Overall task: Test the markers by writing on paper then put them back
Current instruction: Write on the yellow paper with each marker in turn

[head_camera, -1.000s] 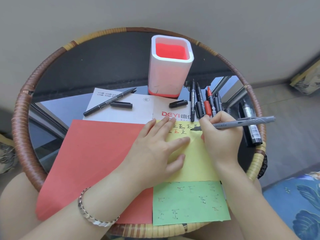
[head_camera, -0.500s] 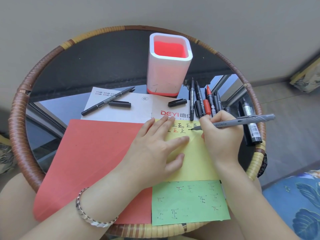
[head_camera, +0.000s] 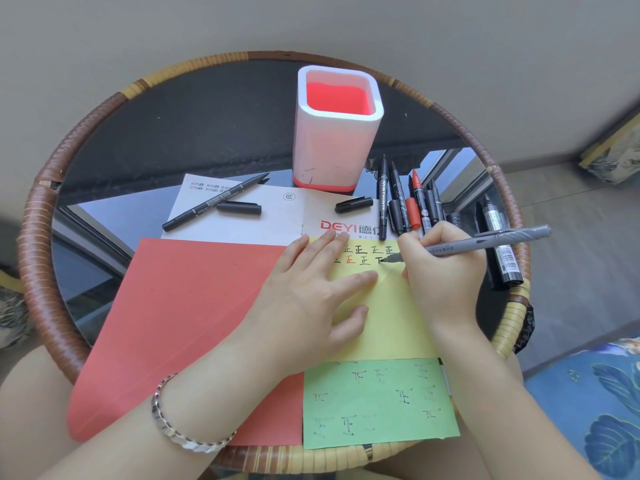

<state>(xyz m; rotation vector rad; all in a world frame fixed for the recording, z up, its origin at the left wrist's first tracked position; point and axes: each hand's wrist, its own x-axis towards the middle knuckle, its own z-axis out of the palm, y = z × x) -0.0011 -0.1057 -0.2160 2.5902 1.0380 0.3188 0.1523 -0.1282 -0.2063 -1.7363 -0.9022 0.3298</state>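
Note:
My right hand (head_camera: 445, 271) grips a grey marker (head_camera: 491, 241), its black tip touching the yellow paper (head_camera: 391, 327) beside two rows of written characters. My left hand (head_camera: 311, 299) lies flat with straight fingers on the yellow paper, holding it down. Several uncapped markers (head_camera: 405, 202), black and one red, lie side by side right of the white pen holder (head_camera: 337, 133) with its red inside. A thin black marker (head_camera: 214, 202) and its cap (head_camera: 239, 207) lie on the white sheet (head_camera: 263, 220). Another cap (head_camera: 354, 204) lies near the holder.
A red sheet (head_camera: 180, 323) covers the left front of the round glass table with its rattan rim (head_camera: 38, 271). A green sheet (head_camera: 377, 403) with written marks lies at the front. A thick silver-black marker (head_camera: 500, 244) rests at the right rim. Blue patterned fabric (head_camera: 588, 410) lies below right.
The marker tip has shifted slightly left and down on the yellow paper, adding strokes in the second row. My left hand has stayed pressed on the paper.

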